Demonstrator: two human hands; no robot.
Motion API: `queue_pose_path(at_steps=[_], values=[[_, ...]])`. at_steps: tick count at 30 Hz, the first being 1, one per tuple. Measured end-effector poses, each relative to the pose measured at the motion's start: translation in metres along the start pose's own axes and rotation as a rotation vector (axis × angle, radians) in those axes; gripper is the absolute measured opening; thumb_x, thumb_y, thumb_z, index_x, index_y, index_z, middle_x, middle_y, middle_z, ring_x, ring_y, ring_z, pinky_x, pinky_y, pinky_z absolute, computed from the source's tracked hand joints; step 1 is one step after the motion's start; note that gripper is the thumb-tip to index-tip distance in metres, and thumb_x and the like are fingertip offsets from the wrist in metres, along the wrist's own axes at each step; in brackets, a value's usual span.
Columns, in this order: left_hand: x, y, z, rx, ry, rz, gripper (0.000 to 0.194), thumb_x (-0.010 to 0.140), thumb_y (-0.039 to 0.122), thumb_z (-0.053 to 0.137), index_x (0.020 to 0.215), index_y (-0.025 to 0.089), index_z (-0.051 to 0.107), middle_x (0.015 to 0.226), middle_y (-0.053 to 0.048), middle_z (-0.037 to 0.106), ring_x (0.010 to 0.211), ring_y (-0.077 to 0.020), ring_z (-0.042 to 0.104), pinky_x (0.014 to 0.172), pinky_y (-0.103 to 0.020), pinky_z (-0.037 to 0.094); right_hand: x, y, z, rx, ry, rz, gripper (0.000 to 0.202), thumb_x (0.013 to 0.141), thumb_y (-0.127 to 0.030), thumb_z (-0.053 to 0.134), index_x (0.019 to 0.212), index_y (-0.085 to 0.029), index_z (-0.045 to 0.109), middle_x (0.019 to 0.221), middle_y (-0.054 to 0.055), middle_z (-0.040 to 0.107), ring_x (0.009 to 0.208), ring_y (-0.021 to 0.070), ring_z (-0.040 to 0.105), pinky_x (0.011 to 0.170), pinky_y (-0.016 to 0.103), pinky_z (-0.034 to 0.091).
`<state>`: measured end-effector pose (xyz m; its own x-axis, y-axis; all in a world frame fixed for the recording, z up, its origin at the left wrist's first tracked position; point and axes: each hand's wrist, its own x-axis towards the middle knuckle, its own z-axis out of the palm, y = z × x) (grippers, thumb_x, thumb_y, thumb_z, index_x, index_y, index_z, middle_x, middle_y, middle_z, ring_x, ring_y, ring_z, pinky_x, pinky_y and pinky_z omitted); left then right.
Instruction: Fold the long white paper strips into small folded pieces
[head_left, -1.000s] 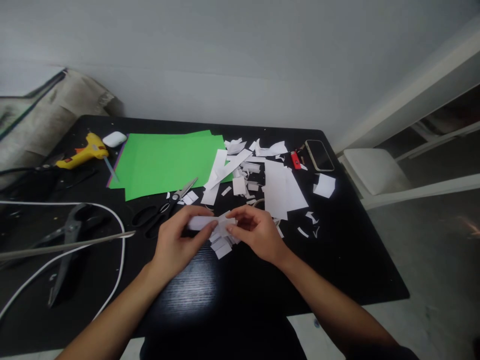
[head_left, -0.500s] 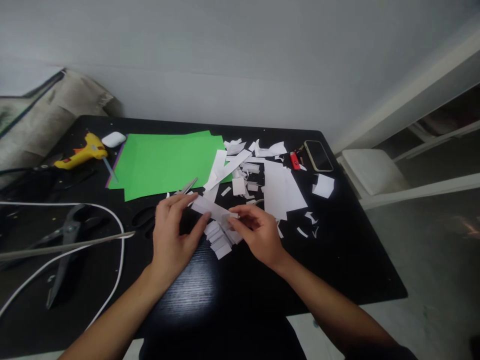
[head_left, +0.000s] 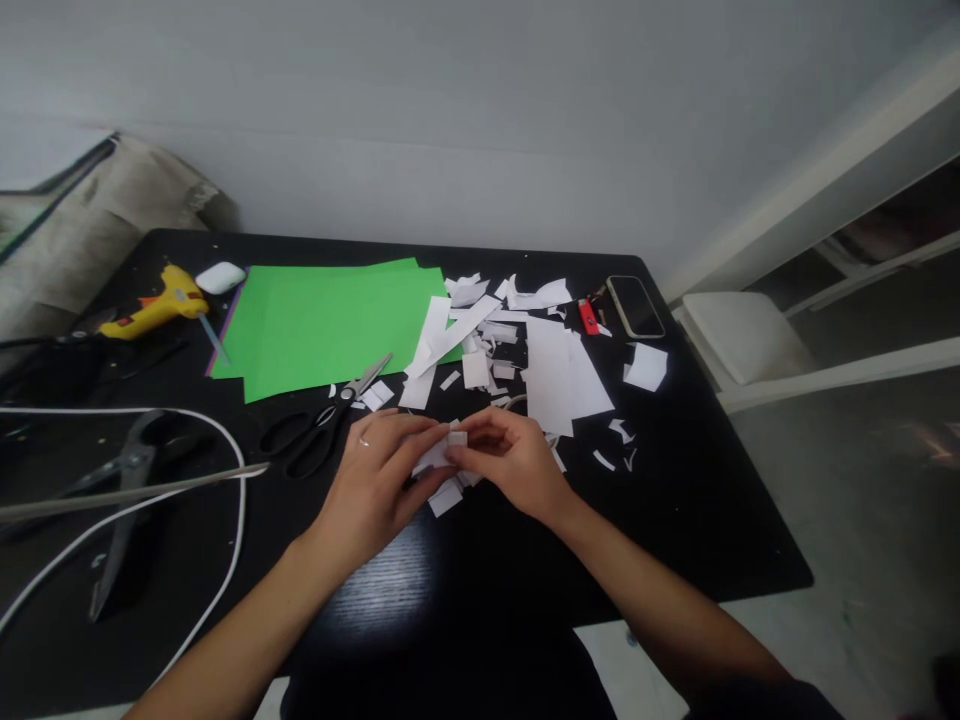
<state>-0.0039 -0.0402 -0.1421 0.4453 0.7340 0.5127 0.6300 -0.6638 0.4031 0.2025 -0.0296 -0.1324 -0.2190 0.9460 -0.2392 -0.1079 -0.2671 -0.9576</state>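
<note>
Both my hands meet over a small folded strip of white paper [head_left: 457,438] above the middle of the black table. The fingers of my left hand [head_left: 379,475] close on its left end, a ring on one finger. My right hand [head_left: 514,460] pinches the other end between thumb and fingers. Under the hands lie several small white paper pieces [head_left: 447,498], partly covered. Left of my left hand, black-handled scissors [head_left: 330,412] rest with slightly parted blades. White paper strips and scraps [head_left: 475,370] are heaped just beyond my hands.
Green sheets [head_left: 330,320] lie at the back, a yellow glue gun [head_left: 161,305] and white case [head_left: 220,278] to their left. Larger scissors [head_left: 135,480] and a white cable [head_left: 241,500] occupy the left. White sheets [head_left: 559,375], a red lighter [head_left: 588,317] and a phone [head_left: 635,306] are at right.
My left hand has moved right along the paper strip, closer to my right hand, uncovering the scissors. The long strip now shows only as a short folded piece between my fingers.
</note>
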Motion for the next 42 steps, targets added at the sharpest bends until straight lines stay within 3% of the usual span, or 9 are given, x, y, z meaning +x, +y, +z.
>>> queue_pose_path(at_steps=[6, 16, 22, 42], values=[[0.002, -0.005, -0.005, -0.051, -0.017, -0.006, 0.047, 0.096, 0.025, 0.071, 0.141, 0.024, 0.059, 0.119, -0.01, 0.07, 0.11, -0.026, 0.066, 0.096, -0.043, 0.052, 0.0, -0.007, -0.004, 0.095, -0.08, 0.037, 0.029, 0.072, -0.036, 0.092, 0.096, -0.023, 0.082, 0.09, 0.001, 0.08, 0.083, 0.0168, 0.075, 0.088, 0.036, 0.061], [0.003, -0.004, -0.007, -0.054, 0.018, 0.015, 0.052, 0.093, 0.026, 0.075, 0.142, 0.028, 0.058, 0.118, -0.009, 0.07, 0.108, -0.0259, 0.067, 0.095, -0.042, 0.053, 0.001, -0.005, -0.003, 0.14, -0.07, 0.053, 0.03, 0.067, -0.037, 0.095, 0.09, -0.023, 0.083, 0.083, -0.001, 0.08, 0.071, 0.0147, 0.073, 0.079, 0.033, 0.062], [0.002, -0.003, -0.009, -0.078, 0.029, 0.043, 0.053, 0.092, 0.023, 0.077, 0.141, 0.024, 0.058, 0.117, -0.009, 0.069, 0.108, -0.0248, 0.067, 0.096, -0.041, 0.054, 0.001, -0.003, -0.001, 0.222, -0.083, 0.091, 0.032, 0.061, -0.039, 0.098, 0.084, -0.022, 0.082, 0.079, -0.002, 0.079, 0.068, 0.0139, 0.073, 0.074, 0.031, 0.064], [0.001, 0.0, -0.009, -0.1, 0.047, 0.065, 0.056, 0.09, 0.018, 0.078, 0.143, 0.022, 0.059, 0.115, -0.008, 0.067, 0.102, -0.022, 0.067, 0.088, -0.036, 0.057, 0.002, 0.003, 0.003, 0.374, -0.153, 0.144, 0.026, 0.065, -0.032, 0.097, 0.076, -0.021, 0.077, 0.072, -0.005, 0.072, 0.065, 0.0088, 0.066, 0.07, 0.023, 0.056]])
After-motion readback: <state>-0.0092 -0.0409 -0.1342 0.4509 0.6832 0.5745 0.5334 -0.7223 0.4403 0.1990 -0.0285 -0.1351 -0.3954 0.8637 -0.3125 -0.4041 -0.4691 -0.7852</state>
